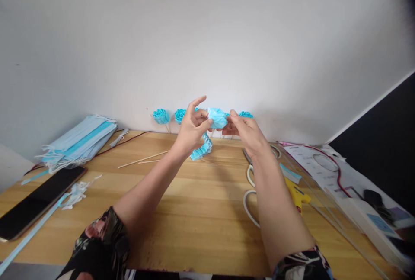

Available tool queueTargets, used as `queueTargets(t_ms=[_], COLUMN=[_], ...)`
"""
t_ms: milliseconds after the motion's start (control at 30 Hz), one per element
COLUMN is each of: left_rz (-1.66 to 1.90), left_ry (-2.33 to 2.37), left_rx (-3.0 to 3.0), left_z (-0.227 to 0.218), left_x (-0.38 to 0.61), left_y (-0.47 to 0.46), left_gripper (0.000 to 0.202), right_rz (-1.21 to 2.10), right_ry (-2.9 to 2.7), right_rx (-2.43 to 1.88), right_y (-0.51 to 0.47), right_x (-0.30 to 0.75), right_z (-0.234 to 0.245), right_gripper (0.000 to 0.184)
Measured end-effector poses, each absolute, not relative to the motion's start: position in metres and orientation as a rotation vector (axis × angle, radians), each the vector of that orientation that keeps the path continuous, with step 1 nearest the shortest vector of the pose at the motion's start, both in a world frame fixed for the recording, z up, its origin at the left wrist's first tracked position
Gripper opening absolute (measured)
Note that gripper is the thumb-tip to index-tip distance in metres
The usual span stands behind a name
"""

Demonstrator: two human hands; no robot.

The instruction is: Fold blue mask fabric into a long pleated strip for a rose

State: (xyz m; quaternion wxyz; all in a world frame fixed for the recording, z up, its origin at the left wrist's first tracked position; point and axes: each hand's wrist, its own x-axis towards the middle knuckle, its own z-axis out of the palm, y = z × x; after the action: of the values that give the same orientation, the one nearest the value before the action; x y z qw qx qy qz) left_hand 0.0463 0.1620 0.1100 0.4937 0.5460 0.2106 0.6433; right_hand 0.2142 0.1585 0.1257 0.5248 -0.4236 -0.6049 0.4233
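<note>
Both hands are raised over the back of the table around a light-blue pleated flower (218,117). My left hand (193,126) grips the flower's left side between thumb and fingers, its index finger lifted. At the right side of the same flower, my right hand (243,128) pinches with thumb and fingertips. A pleated blue strip (202,149) hangs or lies below the left hand; whether it joins the flower is hidden. Behind, finished blue flowers on sticks lean at the wall, such as one flower (161,116) and another (180,116).
A stack of face masks (81,141) and a phone (39,202) lie left, beside white scraps (76,194). Thin sticks (139,159) rest near the middle. To the right are white-handled scissors (249,206), a yellow glue gun (300,195) and a power strip (372,223).
</note>
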Motion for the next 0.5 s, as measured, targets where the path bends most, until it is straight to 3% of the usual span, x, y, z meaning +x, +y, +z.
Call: queueTargets(t_ms=[167,400,500], left_rz=[1.491,1.627,1.502], left_ry=[0.552,0.637,0.7], left_rx=[1.446,1.311,1.293], left_z=[0.11,0.112,0.102], left_x=[0.049,0.038,0.032], left_y=[0.156,0.152,0.141], left_gripper=[0.06,0.023,0.036], right_rz=[1.092,1.119,1.16], right_ry=[-1.3,-1.138,-1.113], right_rx=[-0.932,-0.751,-0.731], right_y=[0.161,0.158,0.156], right_x=[0.212,0.204,0.197], right_z=[0.124,0.128,0.131], right_gripper=[0.04,0.031,0.032])
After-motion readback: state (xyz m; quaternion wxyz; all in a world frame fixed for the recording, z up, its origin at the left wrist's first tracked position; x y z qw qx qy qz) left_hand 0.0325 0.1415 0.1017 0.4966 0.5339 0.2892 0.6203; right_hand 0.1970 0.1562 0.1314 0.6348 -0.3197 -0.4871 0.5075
